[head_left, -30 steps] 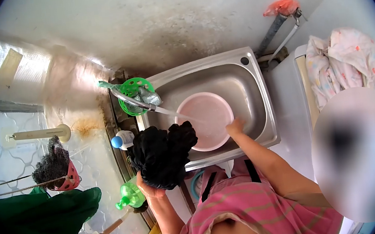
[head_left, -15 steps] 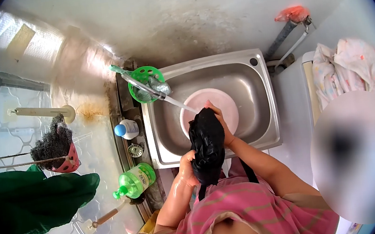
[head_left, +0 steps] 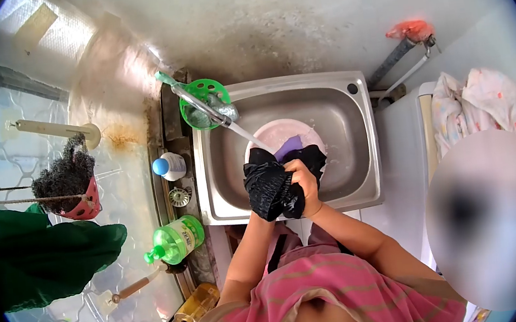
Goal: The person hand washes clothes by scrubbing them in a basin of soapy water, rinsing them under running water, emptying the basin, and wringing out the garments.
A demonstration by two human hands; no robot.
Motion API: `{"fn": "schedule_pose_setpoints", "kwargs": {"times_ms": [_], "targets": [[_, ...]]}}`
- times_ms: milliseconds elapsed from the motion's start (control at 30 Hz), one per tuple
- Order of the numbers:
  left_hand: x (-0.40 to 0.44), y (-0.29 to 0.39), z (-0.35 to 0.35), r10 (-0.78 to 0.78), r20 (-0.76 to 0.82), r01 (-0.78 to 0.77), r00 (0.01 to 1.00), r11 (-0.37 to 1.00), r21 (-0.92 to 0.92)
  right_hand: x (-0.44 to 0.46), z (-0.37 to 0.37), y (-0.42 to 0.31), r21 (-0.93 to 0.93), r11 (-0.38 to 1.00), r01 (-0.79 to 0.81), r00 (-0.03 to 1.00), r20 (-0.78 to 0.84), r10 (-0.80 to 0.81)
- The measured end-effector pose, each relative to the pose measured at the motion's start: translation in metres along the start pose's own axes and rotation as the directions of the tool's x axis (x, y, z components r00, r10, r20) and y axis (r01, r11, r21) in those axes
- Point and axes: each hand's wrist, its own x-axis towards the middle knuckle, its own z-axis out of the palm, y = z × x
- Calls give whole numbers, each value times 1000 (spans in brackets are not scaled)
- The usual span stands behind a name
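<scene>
A bunched black cloth (head_left: 267,188) is held over the near part of a pink basin (head_left: 280,132) in the steel sink. My right hand (head_left: 303,181) is closed on the cloth from the right. The cloth covers the fingers of my left hand, whose wrist shows just below it. A purple piece of fabric (head_left: 288,147) shows behind the black cloth. From the tap (head_left: 201,107) a stream of water runs down into the basin beside the cloth.
A green perforated basket (head_left: 204,91) hangs at the sink's back left corner. Left of the sink (head_left: 371,141) stand a blue-capped bottle (head_left: 171,166), a drain strainer (head_left: 179,197) and a green bottle (head_left: 179,239). Patterned cloth (head_left: 487,103) lies at right.
The black cloth first moved from left of the basin to in front of it, and my right hand took hold of it. It is now further over the basin, with purple fabric showing.
</scene>
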Motion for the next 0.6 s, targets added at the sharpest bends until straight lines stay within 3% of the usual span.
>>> {"fn": "schedule_pose_setpoints", "kwargs": {"times_ms": [33,67,100,167,233,267,300,333,367,400,433,467,500,533,567,600], "targets": [[-3,2,1,-10,2,10,1000,994,105,-7,5,-4,20,997,-70,997,-9,70],[-3,4,7,-169,-35,169,985,986,-16,-11,7,-4,-13,996,-87,996,-36,86],[-3,2,9,-171,-36,170,985,985,-21,-15,9,-4,-18,996,-88,996,-34,88],[25,19,-9,91,-39,-82,995,980,181,-22,10,-6,-20,947,-321,935,-169,313],[2,3,5,-7,61,-10,998,963,269,-39,11,9,-84,925,-371,916,-193,351],[-19,-21,26,-196,2,195,981,973,-119,-59,11,34,278,817,-506,788,-237,569],[-40,-39,43,-297,14,289,955,918,-271,-69,13,47,608,586,-536,623,-184,760],[-61,-57,59,-395,25,368,918,828,-424,-65,14,46,700,471,-537,563,-119,818],[-82,-75,75,-487,37,422,872,713,-560,-62,15,44,700,469,-539,562,-116,819],[-93,-80,75,-556,120,516,822,640,-570,-59,15,41,738,343,-580,518,9,856],[-98,-83,75,-615,204,603,762,558,-570,-27,6,26,-117,570,-813,536,233,812],[-91,-77,68,-599,238,614,765,565,-551,5,-3,10,-775,606,-179,526,445,725],[-82,-70,60,-582,273,624,766,573,-531,-9,-7,21,-776,604,-179,526,443,726],[-74,-63,52,-564,307,633,767,582,-511,-38,-6,43,-533,732,-425,658,373,654],[-60,-58,51,-545,456,687,704,357,-633,-39,-5,42,-577,746,-333,746,323,583],[-55,-60,53,-488,507,698,711,399,-595,-39,-5,39,-632,736,-243,823,267,501]]}}
